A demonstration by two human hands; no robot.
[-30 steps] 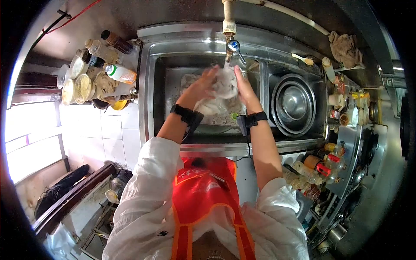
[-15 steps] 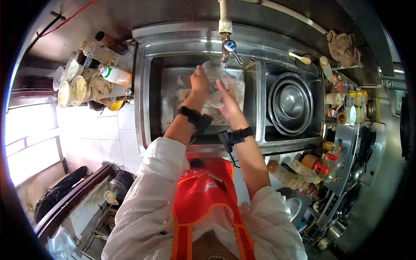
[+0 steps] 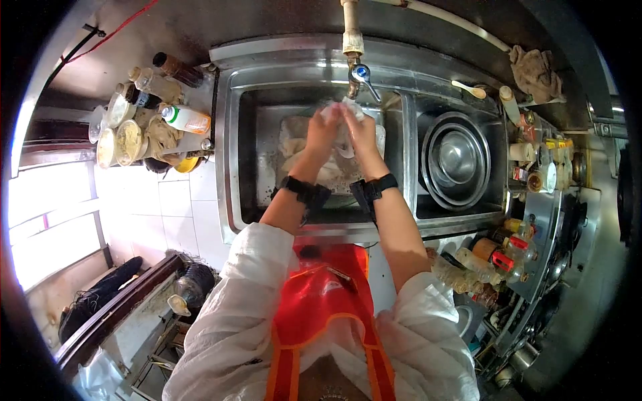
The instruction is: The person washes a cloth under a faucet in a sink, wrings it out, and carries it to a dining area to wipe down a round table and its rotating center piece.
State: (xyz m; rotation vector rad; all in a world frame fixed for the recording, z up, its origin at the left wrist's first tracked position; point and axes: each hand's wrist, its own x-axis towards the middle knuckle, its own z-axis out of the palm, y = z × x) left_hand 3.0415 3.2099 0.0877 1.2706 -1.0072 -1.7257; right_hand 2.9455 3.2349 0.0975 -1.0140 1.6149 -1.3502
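My left hand [image 3: 322, 132] and my right hand [image 3: 362, 136] meet right below the tap [image 3: 354, 73], over the left sink basin [image 3: 244, 154]. The fingers of both hands are closed round a pale, whitish, wet-looking thing [image 3: 353, 108]; motion blur and splashing water leave its kind unclear. Under my wrists a shallow clear tray [image 3: 381, 142] stands in the basin, partly hidden by my hands. Several pale pieces [image 3: 292, 145] lie in it.
Nested steel bowls [image 3: 456, 157] fill the right basin. A white spoon [image 3: 469, 89] lies on the sink's back ledge. Bottles and tubs, among them a white bottle with a green cap [image 3: 187, 119], crowd the left side. More bottles [image 3: 478, 264] stand at the right.
My hands have come together and risen towards the tap; earlier they were apart, with a pale translucent thing between them. The view has shifted slightly.
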